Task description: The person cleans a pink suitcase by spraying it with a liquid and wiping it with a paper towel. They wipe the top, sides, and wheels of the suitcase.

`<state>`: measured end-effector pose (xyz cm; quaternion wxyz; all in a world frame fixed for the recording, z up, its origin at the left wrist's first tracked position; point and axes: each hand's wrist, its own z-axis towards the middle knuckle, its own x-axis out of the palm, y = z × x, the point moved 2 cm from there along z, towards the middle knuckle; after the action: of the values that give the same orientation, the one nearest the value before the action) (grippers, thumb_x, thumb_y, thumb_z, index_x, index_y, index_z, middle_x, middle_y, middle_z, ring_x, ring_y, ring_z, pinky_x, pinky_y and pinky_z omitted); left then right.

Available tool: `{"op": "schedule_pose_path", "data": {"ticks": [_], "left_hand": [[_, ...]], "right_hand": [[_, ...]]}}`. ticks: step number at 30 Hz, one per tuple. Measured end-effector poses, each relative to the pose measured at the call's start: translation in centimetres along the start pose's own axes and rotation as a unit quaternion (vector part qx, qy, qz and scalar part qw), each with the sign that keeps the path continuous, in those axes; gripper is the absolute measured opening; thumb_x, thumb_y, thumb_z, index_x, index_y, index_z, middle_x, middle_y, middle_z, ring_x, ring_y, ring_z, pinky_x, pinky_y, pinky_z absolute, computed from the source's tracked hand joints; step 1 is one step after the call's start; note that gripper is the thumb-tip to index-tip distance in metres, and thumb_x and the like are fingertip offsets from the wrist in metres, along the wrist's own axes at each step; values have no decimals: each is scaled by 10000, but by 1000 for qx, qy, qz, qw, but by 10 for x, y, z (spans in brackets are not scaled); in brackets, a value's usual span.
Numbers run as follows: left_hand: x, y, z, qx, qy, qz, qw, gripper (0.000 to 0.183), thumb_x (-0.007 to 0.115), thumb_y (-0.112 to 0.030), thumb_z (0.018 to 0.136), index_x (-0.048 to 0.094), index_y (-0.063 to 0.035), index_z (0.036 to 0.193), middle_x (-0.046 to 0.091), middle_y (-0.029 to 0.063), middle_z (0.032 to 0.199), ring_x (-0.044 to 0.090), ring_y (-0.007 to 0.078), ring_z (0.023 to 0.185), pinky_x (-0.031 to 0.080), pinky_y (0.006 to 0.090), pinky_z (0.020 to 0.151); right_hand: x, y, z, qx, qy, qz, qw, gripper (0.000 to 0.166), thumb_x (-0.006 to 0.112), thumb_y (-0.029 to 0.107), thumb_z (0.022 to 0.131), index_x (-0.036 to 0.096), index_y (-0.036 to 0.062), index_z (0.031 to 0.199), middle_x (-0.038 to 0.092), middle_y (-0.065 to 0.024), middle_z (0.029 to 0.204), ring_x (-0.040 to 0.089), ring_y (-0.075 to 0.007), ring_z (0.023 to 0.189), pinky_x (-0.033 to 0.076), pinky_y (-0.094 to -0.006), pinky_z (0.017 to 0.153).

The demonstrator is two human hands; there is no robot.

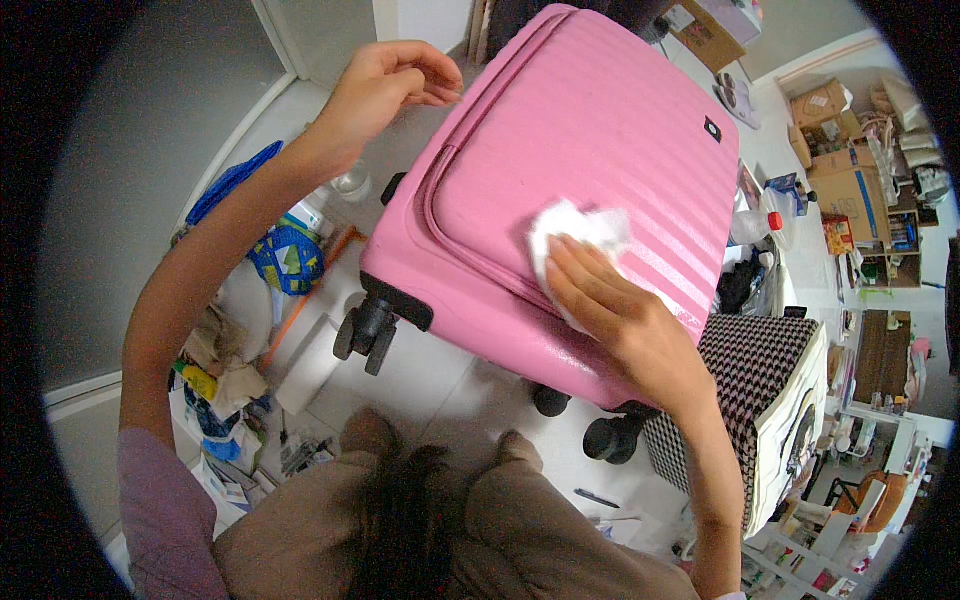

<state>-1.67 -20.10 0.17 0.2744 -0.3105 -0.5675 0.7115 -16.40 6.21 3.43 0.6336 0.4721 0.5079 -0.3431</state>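
A pink hard-shell suitcase (585, 142) lies across the middle of the view, its ribbed face up and its black wheels (367, 330) toward me. My right hand (622, 315) presses a crumpled white cloth or tissue (562, 225) flat on the shell, beside the curved zipper. Wet-looking spots shine on the ribs right of the cloth. My left hand (405, 79) is at the suitcase's left edge, fingers loosely curled with nothing in them; whether it touches the edge I cannot tell. What supports the suitcase is hidden.
A houndstooth-patterned box or bag (750, 360) stands right of the suitcase, near a plastic bottle with a red cap (750, 225). A pen (596, 498) lies on the floor. Bags and loose items, among them a blue patterned bag (289, 259), crowd the left. Cardboard boxes (844, 187) stand far right.
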Motion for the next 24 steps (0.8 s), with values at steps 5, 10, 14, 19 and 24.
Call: {"op": "schedule_pose_path", "data": {"ticks": [5,10,14,19,24], "left_hand": [[17,3,12,7,43,-36,998,229,447,-17,817,631,23,947,649,99,961,626,151,914,486,273,870],[24,7,12,9,43,-32,999,253,421,-24,824,619,38,970,640,112,1004,613,160,977,480,288,925],[19,15,6,7,65,-27,997,280,408,-29,830,612,49,1005,635,116,1027,602,172,1021,473,304,956],[18,14,2,56,76,11,996,288,382,-13,873,620,51,1021,640,92,999,599,142,969,463,273,926],[25,17,-5,101,121,74,985,293,455,-52,896,588,30,1144,633,95,1058,586,157,989,447,269,929]], "right_hand": [[15,12,79,-117,-102,-95,983,351,488,118,824,554,-49,1126,520,-171,1261,521,-286,1172,442,-342,980],[23,12,84,-116,-128,-97,980,311,491,129,830,590,-50,1064,552,-149,1208,542,-273,1131,461,-335,943],[6,15,39,-70,-63,-53,994,374,504,115,808,562,-49,1140,539,-149,1250,513,-284,1189,437,-342,995],[-16,7,-32,28,34,-33,998,460,511,51,779,528,-9,1235,496,-140,1333,462,-281,1262,407,-372,1042],[-17,-3,-55,86,31,12,996,485,535,23,753,539,2,1238,525,-158,1304,489,-307,1234,400,-403,1047]]}}
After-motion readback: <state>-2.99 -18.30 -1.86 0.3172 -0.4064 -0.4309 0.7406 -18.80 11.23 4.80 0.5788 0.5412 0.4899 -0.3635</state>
